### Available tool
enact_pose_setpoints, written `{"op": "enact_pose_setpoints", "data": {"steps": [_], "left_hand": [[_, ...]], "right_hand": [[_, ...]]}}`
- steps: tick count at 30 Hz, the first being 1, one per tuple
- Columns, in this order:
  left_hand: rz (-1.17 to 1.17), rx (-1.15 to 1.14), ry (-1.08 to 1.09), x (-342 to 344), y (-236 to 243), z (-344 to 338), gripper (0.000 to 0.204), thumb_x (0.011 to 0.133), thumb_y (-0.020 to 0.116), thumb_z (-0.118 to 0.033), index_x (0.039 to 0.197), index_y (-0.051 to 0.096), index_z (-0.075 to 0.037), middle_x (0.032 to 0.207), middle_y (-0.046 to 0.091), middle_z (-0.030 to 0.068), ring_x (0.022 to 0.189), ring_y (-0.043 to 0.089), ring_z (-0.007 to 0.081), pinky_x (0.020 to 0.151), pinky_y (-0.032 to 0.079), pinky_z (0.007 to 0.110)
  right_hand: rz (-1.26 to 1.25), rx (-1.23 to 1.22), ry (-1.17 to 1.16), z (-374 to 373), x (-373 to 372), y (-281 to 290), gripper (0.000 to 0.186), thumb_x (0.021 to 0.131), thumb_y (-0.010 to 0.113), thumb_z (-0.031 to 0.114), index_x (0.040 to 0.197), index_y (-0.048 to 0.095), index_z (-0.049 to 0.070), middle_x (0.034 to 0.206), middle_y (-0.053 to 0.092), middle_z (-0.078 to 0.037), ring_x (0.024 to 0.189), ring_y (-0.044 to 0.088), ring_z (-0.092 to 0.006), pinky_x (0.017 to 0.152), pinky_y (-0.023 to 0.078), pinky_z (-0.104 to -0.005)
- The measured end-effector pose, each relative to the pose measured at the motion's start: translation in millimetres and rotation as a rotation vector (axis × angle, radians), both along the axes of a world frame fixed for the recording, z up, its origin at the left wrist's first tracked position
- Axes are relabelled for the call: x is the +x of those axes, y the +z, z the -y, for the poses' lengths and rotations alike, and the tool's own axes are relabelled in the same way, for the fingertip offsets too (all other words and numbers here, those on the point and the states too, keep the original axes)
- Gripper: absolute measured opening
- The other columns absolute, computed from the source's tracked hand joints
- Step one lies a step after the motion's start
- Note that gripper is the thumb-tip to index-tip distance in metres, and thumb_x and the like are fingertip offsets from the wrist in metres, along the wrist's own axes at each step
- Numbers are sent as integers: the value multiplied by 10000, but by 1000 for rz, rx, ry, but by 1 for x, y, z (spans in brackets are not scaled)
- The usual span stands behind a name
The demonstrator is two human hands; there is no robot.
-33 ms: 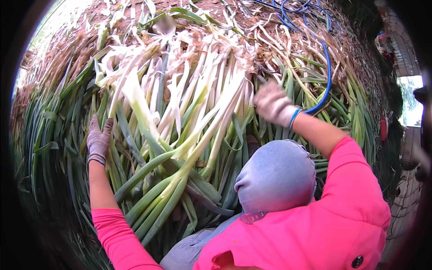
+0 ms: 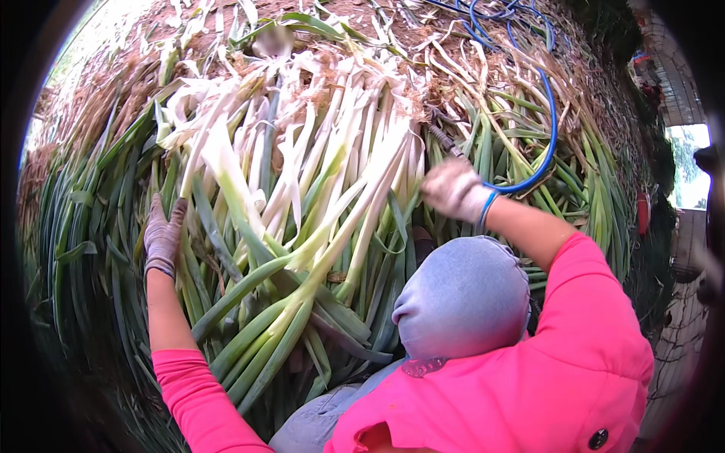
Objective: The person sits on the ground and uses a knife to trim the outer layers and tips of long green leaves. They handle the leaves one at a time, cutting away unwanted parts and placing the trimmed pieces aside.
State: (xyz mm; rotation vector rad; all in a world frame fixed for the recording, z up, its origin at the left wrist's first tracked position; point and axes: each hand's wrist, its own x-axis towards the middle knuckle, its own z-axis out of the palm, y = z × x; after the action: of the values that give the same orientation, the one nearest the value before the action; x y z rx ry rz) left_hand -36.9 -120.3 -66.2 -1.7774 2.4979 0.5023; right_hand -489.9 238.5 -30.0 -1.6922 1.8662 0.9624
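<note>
A broad heap of green onions [image 2: 332,219] lies before me, white stems and pale roots away from me, green leaves toward me. At its left side my left hand [image 2: 164,234], in a light glove, rests on the leaves with fingers stretched out. My right hand [image 2: 453,189], gloved too, is closed at the right of the white stems. A slim metal nozzle [image 2: 444,140] sticks out above its fist, pointing up and left. The grip is hidden inside the hand. From beside the wrist a blue hose [image 2: 550,128] curves off to the right and away.
More onions [image 2: 83,219] cover the left, and others [image 2: 581,181] lie at the right. The hose lies in loops [image 2: 491,19] at the far side, over brown soil and dry scraps. A rounded blue-grey denim shape [image 2: 462,298] rises close to my right arm.
My right hand has come slightly nearer and to the left, and more of the metal nozzle shows. The left hand has barely moved, and the onions lie the same.
</note>
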Motion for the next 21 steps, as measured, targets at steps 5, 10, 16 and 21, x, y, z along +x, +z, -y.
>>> {"op": "enact_pose_setpoints", "data": {"steps": [5, 10, 16, 21], "left_hand": [[-119, 218, 140, 5, -17, 30, 1026, 885, 460, -815, 1562, 343, -54, 1423, 549, 271, 1284, 554, 405, 1056, 434, 423], [140, 175, -101, -34, -9, 18, 911, 923, 441, -769, 1490, 460, -56, 1405, 555, 268, 1278, 542, 431, 1072, 417, 460], [148, 208, -70, -27, -9, 29, 1012, 871, 285, -884, 1334, 589, -37, 1183, 657, 316, 1149, 616, 461, 1011, 451, 505], [41, 220, -36, -29, -15, 15, 1109, 805, 319, -940, 1417, 514, -36, 1258, 630, 318, 1201, 600, 454, 1014, 454, 503]], "right_hand": [[413, -460, -1104, -26, 48, -11, 578, 924, 575, 406, 1417, 511, 111, 1319, 623, -247, 1236, 577, -433, 1045, 452, -472], [349, -531, -1433, -10, 46, -42, 877, 930, 467, 670, 1531, 360, 40, 1408, 522, -331, 1358, 473, -449, 1130, 375, -451], [767, -715, -1758, 12, 50, -80, 930, 914, 492, 733, 1495, 440, 9, 1439, 527, -225, 1337, 473, -339, 1133, 352, -385], [969, -887, -2192, 12, 50, -99, 993, 801, 677, 758, 1413, 547, -14, 1388, 579, -130, 1214, 538, -229, 1061, 426, -364]]}}
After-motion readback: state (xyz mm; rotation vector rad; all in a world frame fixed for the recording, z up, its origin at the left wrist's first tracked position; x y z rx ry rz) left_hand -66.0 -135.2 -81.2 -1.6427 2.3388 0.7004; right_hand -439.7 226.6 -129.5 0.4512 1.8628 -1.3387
